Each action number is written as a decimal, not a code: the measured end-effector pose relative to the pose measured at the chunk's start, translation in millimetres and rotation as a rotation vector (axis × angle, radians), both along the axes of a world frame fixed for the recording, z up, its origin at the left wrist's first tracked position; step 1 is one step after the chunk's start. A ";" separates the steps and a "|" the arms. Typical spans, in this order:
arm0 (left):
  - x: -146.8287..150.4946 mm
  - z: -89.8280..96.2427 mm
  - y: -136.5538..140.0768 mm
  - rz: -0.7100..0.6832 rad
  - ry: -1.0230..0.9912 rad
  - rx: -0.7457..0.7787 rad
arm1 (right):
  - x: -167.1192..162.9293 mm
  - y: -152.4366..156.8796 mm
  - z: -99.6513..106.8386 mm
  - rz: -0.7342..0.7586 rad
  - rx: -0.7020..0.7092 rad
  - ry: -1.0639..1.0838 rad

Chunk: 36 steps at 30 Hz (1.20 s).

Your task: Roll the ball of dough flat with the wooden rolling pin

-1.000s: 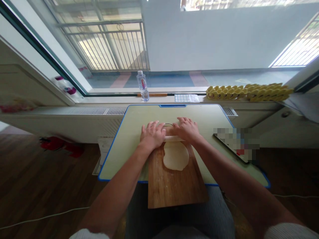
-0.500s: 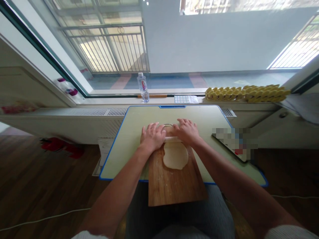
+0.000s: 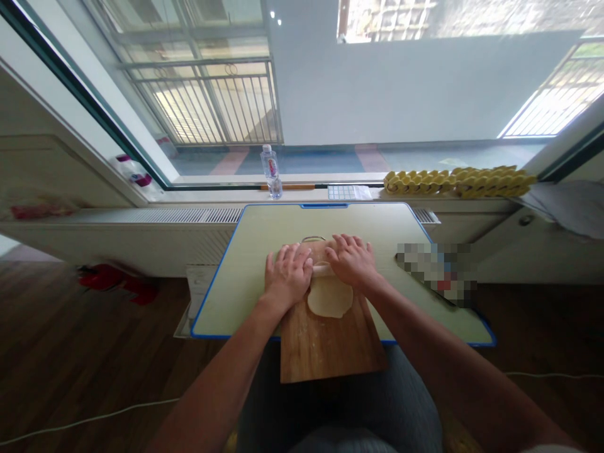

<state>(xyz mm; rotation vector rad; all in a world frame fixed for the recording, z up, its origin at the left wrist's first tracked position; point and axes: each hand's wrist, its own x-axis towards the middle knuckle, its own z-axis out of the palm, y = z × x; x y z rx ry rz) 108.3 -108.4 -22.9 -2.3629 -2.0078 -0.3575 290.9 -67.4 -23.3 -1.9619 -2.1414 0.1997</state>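
Note:
A flat, pale round of dough (image 3: 330, 299) lies on a wooden cutting board (image 3: 330, 352). Across its far edge sits a light rolling pin (image 3: 323, 270), its ends covered by my hands. My left hand (image 3: 289, 270) presses flat on the pin's left end, fingers stretched forward. On the right end rests my right hand (image 3: 353, 259), palm down, with its fingers extended and slightly spread. Neither hand wraps round the pin as far as I can see. Beyond them, the board's metal handle (image 3: 313, 238) shows.
The board lies on a pale table with a blue rim (image 3: 221, 270) and overhangs its near edge. A blurred-out flat device (image 3: 434, 274) lies at the table's right. Along the windowsill stand a plastic bottle (image 3: 271, 171) and yellow stacked trays (image 3: 457, 182).
Both hands and the rolling pin have come slightly toward me, over the dough's far edge. The view has tilted a little upward.

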 end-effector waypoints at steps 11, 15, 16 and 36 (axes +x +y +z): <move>-0.5 -4.7 -33.3 -0.001 -0.035 -0.031 | -1.4 -37.0 -2.9 0.022 0.061 -0.072; -1.2 -4.9 -43.2 -0.016 -0.049 -0.020 | -0.2 -46.2 -6.7 0.023 0.085 -0.091; -1.3 -4.9 -43.5 -0.018 -0.050 -0.021 | -0.1 -46.6 -6.8 0.024 0.084 -0.093; -3.6 -5.5 29.9 -0.021 -0.031 0.026 | -0.9 19.6 1.4 0.029 -0.004 0.023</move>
